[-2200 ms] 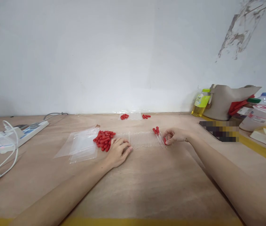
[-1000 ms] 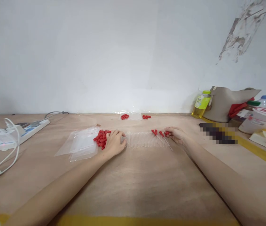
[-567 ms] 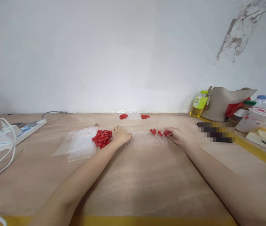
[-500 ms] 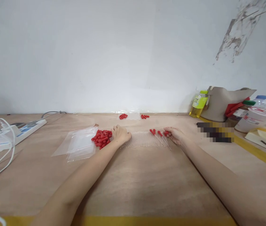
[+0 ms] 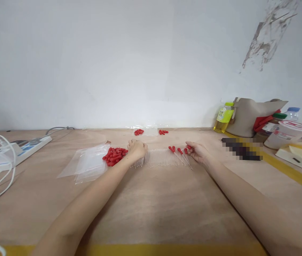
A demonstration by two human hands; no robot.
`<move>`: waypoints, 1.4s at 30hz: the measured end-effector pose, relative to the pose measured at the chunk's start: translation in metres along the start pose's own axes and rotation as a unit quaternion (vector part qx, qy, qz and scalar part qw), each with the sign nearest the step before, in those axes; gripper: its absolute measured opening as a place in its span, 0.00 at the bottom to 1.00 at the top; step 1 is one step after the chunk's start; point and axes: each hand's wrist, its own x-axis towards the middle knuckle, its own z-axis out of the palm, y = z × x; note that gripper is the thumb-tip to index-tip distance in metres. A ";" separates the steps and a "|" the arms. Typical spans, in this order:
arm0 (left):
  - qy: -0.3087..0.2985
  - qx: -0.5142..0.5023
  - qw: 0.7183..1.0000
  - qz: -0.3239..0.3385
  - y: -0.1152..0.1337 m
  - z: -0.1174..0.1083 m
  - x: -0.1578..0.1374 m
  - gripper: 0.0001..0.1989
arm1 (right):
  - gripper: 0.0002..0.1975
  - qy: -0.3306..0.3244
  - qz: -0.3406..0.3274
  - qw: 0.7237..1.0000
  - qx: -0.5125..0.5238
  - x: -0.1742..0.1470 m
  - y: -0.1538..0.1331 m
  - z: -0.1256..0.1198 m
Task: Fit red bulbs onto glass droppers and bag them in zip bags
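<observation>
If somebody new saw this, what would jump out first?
Probably the heap of bright red bulbs by the left hand. Next, the row of thin clear tubes between that and the right hand. Then the damaged patch on the pale wall, upper right.

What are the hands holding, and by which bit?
The right hand pinches a red bulb; exactly where on it can't be told. The left hand is at the clear tubes; any grip there is hidden.
</observation>
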 end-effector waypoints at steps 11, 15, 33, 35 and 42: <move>-0.013 -0.113 0.935 0.336 -0.052 -0.008 -0.056 0.08 | 0.12 -0.076 -0.213 0.937 -0.265 -0.062 0.009 0.070; -0.023 -0.110 0.916 0.384 -0.059 0.003 -0.069 0.11 | 0.08 -0.115 -0.407 0.820 -0.386 -0.089 0.037 0.082; 0.080 -0.096 0.916 0.381 -0.061 0.013 -0.069 0.12 | 0.11 -0.235 -0.456 0.753 -0.412 -0.097 0.055 0.081; 0.056 -0.135 0.910 0.388 -0.061 0.015 -0.070 0.13 | 0.11 -0.241 -0.461 0.750 -0.408 -0.096 0.056 0.081; 0.047 -0.190 0.890 0.412 -0.061 0.020 -0.073 0.13 | 0.10 -0.250 -0.466 0.748 -0.400 -0.097 0.056 0.080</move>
